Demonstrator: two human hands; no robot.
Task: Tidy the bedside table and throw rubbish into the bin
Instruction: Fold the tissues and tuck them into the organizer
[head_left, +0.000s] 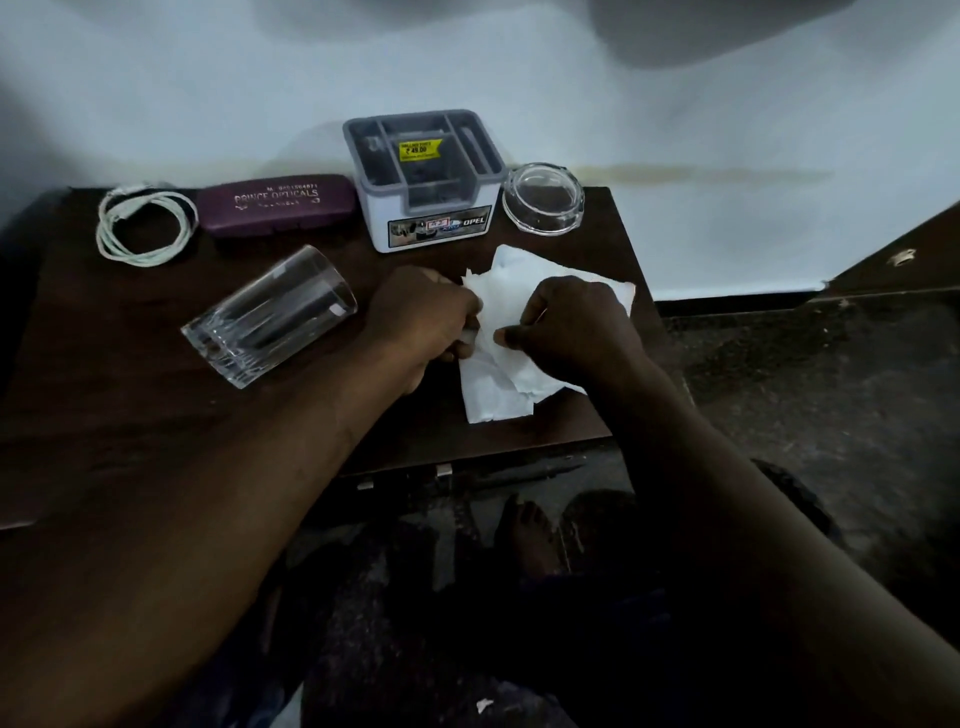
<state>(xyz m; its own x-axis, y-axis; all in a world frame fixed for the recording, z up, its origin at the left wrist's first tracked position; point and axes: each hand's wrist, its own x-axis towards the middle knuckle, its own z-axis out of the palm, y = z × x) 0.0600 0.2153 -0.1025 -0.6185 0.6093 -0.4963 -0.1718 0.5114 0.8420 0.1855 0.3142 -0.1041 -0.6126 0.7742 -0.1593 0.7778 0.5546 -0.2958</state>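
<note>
White tissue paper (493, 384) lies crumpled on the right part of the dark wooden bedside table (130, 374). My left hand (421, 317) grips its left edge with curled fingers. My right hand (566, 322) pinches the tissue from the right, thumb and fingers closed on a fold. A clear drinking glass (270, 317) lies on its side just left of my left hand.
Along the back edge sit a coiled white cable (148, 223), a purple spectacle case (275, 205), a grey and white organiser box (426, 182) and a clear glass ashtray (543, 200). The wall is close behind. Dark floor and my bare foot (530, 535) show below the table's front edge.
</note>
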